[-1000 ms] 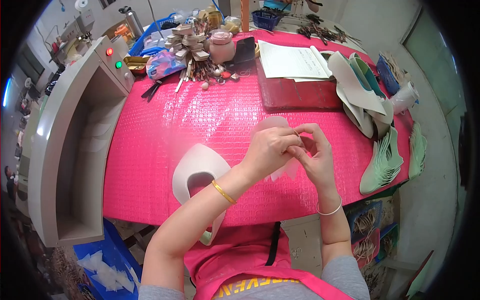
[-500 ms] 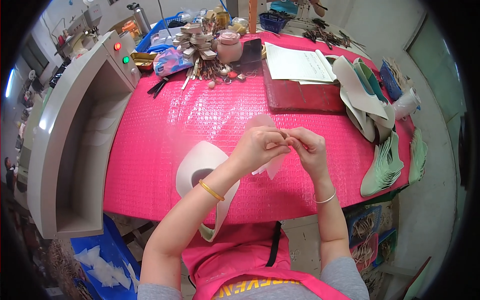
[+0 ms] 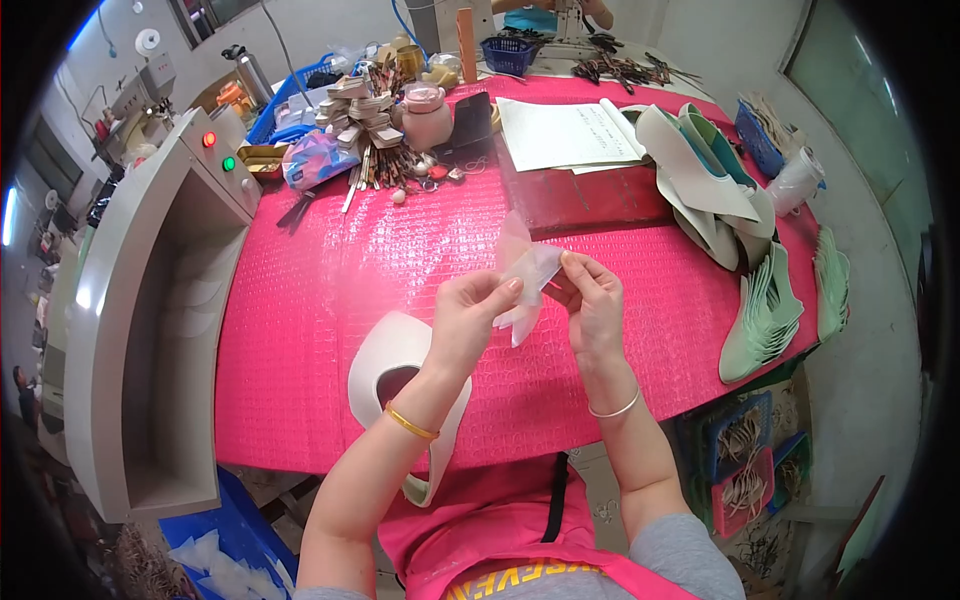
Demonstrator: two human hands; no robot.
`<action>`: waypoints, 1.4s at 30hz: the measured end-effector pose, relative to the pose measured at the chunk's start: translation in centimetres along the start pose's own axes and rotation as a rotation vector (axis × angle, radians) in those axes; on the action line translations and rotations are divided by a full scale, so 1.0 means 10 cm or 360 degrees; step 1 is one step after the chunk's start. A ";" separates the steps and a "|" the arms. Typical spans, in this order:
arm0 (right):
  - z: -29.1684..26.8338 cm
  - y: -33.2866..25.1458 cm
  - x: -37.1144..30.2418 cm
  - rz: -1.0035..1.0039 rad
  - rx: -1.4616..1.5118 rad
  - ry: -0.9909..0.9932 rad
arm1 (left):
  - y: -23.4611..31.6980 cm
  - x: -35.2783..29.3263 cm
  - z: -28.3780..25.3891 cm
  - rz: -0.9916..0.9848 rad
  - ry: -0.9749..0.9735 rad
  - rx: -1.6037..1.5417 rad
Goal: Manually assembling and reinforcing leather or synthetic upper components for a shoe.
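The thin film (image 3: 541, 267) — whitish, see-through, with several pointed corners — is up in front of the person, over the middle of the pink table (image 3: 290, 390), between the two hands. The left hand (image 3: 465, 318) pinches it at the near left, thumb laid along the top and fingers curled under. The right hand (image 3: 595, 305) is narrow too, thumb and forefinger nipping the far right corner, the other fingers bent loosely. Whether this is one folded piece or a few lying over each other, I cannot tell.

A curved white piece (image 3: 382, 345) lies flat just left of the hands, partly behind the left forearm, its near end reaching past the table's front edge; neither hand grips it. The open-fronted grey machine (image 3: 150, 290) stands at the left end, and pale green pieces (image 3: 758, 325) are stacked at the right.

The step in hand looks like separating or straightening the film — a judgement from the two pinches. The next move would call for a light, even pull, with both corners kept firmly nipped so the thin stuff neither tears nor creases
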State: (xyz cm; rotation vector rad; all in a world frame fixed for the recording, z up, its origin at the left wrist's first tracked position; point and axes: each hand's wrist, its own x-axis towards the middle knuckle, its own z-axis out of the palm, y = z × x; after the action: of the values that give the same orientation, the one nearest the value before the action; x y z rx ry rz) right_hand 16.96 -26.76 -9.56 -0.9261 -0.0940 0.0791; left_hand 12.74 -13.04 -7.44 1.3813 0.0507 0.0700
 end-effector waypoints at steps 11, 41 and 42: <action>-0.63 -0.40 0.40 -0.0009 0.0124 0.0344 | 0.13 -0.03 -0.32 -0.0169 0.0296 -0.0389; -0.47 -0.66 0.00 -0.0046 -0.0778 -0.0187 | 0.18 0.42 0.34 0.0778 -0.0618 0.0988; -0.58 -0.57 0.11 0.0005 -0.0678 -0.0122 | 0.19 0.35 0.37 0.0864 -0.0434 0.1296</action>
State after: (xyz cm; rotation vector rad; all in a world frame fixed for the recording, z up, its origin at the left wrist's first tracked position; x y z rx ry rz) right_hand 18.84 -34.66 -8.45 -1.3492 -0.1852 0.0994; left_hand 16.45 -15.98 -4.82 2.1735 -0.5840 0.3413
